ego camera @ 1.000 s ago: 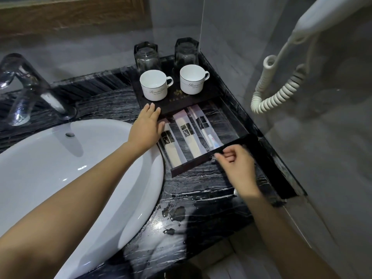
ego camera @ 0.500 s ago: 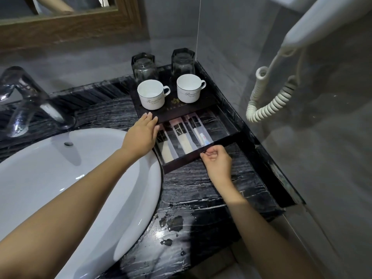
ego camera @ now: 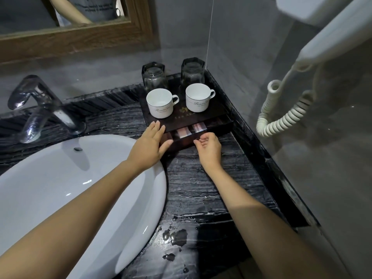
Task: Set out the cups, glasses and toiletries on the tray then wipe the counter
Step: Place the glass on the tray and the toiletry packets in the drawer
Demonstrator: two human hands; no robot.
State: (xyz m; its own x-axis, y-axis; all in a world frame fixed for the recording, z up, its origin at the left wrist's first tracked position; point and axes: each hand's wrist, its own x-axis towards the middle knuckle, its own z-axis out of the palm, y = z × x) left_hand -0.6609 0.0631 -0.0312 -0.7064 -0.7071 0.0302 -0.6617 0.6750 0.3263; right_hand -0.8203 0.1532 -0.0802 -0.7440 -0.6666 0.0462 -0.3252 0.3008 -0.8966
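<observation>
A dark tray [ego camera: 215, 114] stands in the counter's back right corner. It carries two white cups [ego camera: 160, 103] [ego camera: 197, 97] and, behind them, two upturned glasses [ego camera: 154, 76] [ego camera: 192, 72]. Its drawer [ego camera: 181, 140] is nearly pushed in; only the ends of the toiletry packets [ego camera: 183, 133] show. My left hand [ego camera: 150, 144] lies flat with fingers spread against the tray's front left corner. My right hand [ego camera: 208, 147] has its fingers curled on the drawer's front edge.
A white basin [ego camera: 60, 188] fills the left, with a chrome tap [ego camera: 40, 109] behind it. The black marble counter [ego camera: 201, 188] has water drops near its front. A hair dryer with a coiled cord [ego camera: 281, 117] hangs on the right wall. A framed mirror [ego camera: 80, 37] is above.
My right hand has pushed the drawer back into the tray, hiding most of the packets. My left hand stayed braced on the tray. The view has tilted upward.
</observation>
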